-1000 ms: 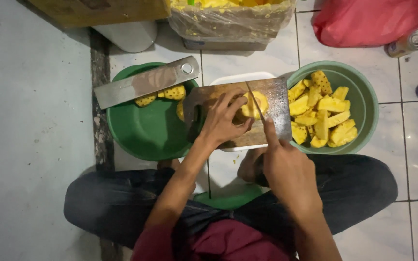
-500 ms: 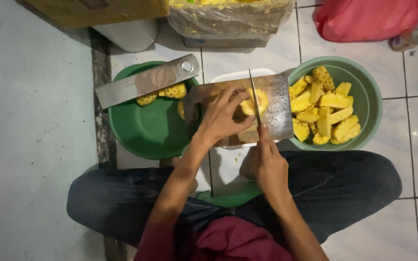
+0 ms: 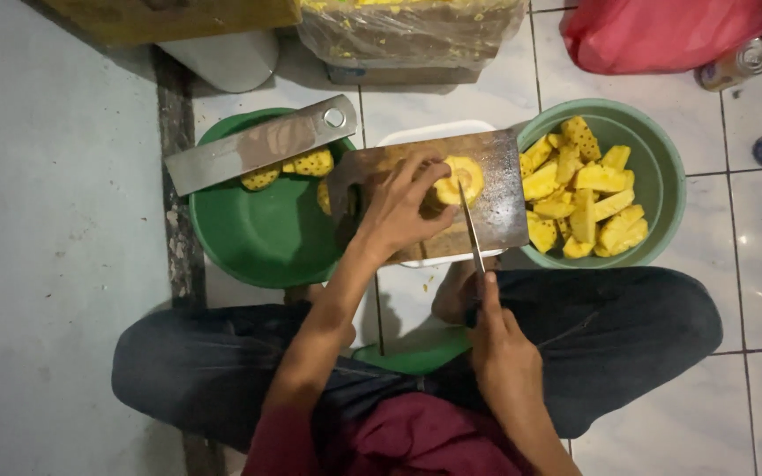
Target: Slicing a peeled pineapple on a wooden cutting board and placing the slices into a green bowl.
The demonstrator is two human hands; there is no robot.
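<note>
Pineapple piece (image 3: 460, 179) sits on the wooden cutting board (image 3: 500, 207), which rests between two green bowls. I see the left hand (image 3: 396, 211) with fingers curled over the fruit, pressing it down. Right hand (image 3: 500, 348) is closed around the handle of a knife (image 3: 470, 231); blade runs upright along the board, tip touching the fruit's right side. Right bowl (image 3: 663, 176) holds cut yellow wedges. Left bowl (image 3: 257, 238) holds a few pieces, with a flat metal bar (image 3: 257, 145) lying across its rim.
</note>
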